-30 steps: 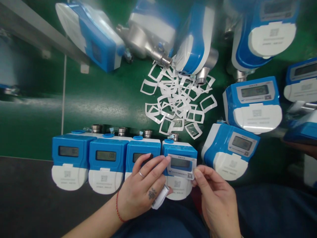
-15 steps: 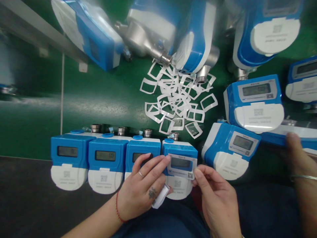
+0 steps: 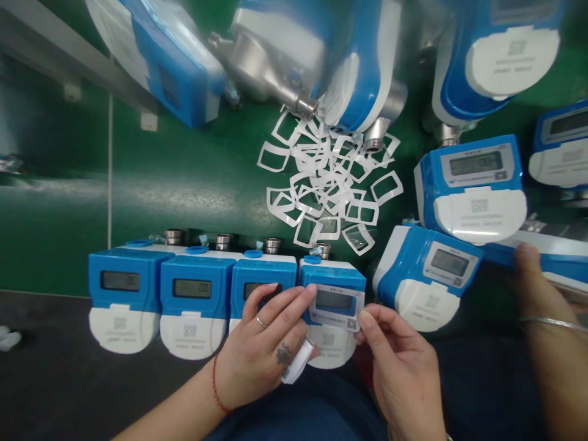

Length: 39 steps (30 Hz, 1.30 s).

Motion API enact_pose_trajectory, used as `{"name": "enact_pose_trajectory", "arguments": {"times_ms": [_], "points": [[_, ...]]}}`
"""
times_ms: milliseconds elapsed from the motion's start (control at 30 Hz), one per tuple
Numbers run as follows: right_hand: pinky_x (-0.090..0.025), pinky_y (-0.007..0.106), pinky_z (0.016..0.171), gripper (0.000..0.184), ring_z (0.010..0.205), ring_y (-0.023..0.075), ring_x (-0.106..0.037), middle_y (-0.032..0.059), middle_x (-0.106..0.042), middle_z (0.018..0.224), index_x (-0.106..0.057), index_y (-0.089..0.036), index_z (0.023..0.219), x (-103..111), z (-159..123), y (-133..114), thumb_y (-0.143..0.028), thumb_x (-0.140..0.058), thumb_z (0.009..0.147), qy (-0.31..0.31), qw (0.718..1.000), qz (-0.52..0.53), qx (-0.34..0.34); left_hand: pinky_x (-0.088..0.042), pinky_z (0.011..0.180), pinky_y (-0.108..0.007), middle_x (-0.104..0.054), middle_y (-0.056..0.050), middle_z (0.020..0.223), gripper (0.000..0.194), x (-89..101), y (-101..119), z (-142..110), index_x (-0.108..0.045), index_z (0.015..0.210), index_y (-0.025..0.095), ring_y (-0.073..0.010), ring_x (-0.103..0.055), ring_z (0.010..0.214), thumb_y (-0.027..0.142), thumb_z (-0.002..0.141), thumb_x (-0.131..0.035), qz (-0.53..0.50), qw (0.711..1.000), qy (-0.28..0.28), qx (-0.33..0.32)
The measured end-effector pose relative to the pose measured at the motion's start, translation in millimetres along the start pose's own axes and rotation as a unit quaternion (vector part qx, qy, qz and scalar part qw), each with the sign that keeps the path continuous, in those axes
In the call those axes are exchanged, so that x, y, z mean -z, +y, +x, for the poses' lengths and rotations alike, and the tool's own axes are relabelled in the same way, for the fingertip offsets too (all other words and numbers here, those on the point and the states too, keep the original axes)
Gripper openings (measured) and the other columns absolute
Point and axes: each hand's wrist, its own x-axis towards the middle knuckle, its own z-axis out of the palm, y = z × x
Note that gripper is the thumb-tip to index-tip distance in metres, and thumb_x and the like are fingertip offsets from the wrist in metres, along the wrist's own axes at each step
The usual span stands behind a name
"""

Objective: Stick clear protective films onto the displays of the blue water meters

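A blue and white water meter (image 3: 331,274) stands at the right end of a row at the table's near edge. Over its display lies a printed frame label (image 3: 331,319) with a QR code at its lower right. My right hand (image 3: 404,361) pinches the label's lower right corner between thumb and index finger. Fingertips of my left hand (image 3: 271,343) rest at the label's upper left edge. Under that palm, a small stack of white labels (image 3: 299,362) is held, partly hidden. The neighbouring meter (image 3: 264,269) is partly covered by my left fingers.
Left in the row are two meters (image 3: 197,278) without frame labels. White frame-shaped paper scraps (image 3: 331,184) lie heaped on the green table (image 3: 151,177). Labelled meters (image 3: 427,275) stand at right, more lie at the back. Another person's hand (image 3: 546,300) reaches in at right.
My hands hold nearly the same pose on the label. The other person's hand at the right has shifted slightly left. The view has moved a little.
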Motion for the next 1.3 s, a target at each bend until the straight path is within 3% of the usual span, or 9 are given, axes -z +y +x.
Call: {"name": "enact_pose_trajectory", "arguments": {"times_ms": [300,1300], "points": [[-0.046,0.020,0.048,0.025,0.053,0.0110,-0.053,-0.0004,-0.058,0.058,-0.070,-0.016,0.075,-6.7,1.9,-5.7,-0.040,-0.078,0.070,0.032,0.999,-0.013,0.025,-0.032,0.107,-0.041,-0.066,-0.016,0.122,0.013,-1.3,1.0,2.7,-0.058,0.083,0.015,-0.0230,-0.059,0.116,0.027,0.086,-0.065,-0.001,1.000,0.007,0.001],[-0.045,0.020,0.044,0.023,0.046,0.0099,-0.051,-0.0013,-0.058,0.052,-0.062,-0.017,0.062,-11.8,9.4,-22.1,-0.034,-0.073,0.071,0.023,0.997,-0.048,0.051,-0.033,0.107,-0.042,-0.067,-0.015,0.121,0.012,-4.6,1.8,4.1,-0.058,0.080,0.016,-0.0234,-0.059,0.115,0.024,0.086,-0.064,0.008,1.000,0.000,-0.001]]}}
